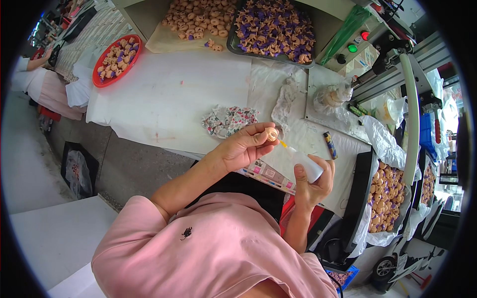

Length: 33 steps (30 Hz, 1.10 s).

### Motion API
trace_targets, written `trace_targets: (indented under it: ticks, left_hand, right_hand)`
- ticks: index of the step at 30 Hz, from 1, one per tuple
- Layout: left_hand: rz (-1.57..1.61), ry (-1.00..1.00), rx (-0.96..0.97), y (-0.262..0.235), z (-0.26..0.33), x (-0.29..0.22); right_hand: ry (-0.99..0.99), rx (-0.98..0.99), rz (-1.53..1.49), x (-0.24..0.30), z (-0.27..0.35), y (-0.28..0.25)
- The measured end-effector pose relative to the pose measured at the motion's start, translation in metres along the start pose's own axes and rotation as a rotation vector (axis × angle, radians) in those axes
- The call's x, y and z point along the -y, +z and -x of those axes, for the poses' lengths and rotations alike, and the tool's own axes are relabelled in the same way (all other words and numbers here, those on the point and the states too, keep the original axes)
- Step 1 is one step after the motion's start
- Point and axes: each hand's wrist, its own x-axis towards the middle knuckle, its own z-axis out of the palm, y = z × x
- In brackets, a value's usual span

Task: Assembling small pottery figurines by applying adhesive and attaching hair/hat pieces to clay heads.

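Over the near edge of the white-covered table, my left hand (244, 149) pinches a small peach-coloured doll head (272, 133) between thumb and fingers. A dark opening shows on the head's upturned side. My right hand (318, 185) is wrapped round a white squeeze bottle (309, 168), tilted so that its yellow tip (283, 144) points at the head. The tip is very close to it; whether they touch I cannot tell. Just beyond my left hand lies a crumpled floral cloth (228, 120).
A dark tray (310, 63) of peach and purple figures stands at the back, beside piled doll heads (198, 20). Figures also fill a red basket (95, 74) at left. A machine frame (410, 114) and a lined tray of heads (385, 198) flank me at right. A person (49, 89) sits far left.
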Motion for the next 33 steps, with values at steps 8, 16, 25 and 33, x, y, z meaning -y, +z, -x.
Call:
trace_targets:
  ticks: [8, 16, 25, 33]
  left_hand:
    - [0.006, 0.004, 0.009, -0.0013, -0.0006, 0.0002]
    - [-0.019, 0.011, -0.001, 0.0001, -0.0009, 0.0007]
    - [0.007, 0.007, 0.01, 0.0002, -0.0008, -0.0003]
    - [0.019, -0.004, 0.011, -0.0011, -0.0011, -0.0004]
  right_hand:
    - [-0.021, 0.011, -0.031, -0.0015, 0.0007, 0.0045]
    - [-0.018, 0.024, -0.023, -0.0014, 0.0, 0.0028]
    - [-0.005, 0.004, -0.02, -0.0051, 0.0018, -0.0002]
    - [0.001, -0.006, -0.012, -0.0053, 0.0015, -0.0003]
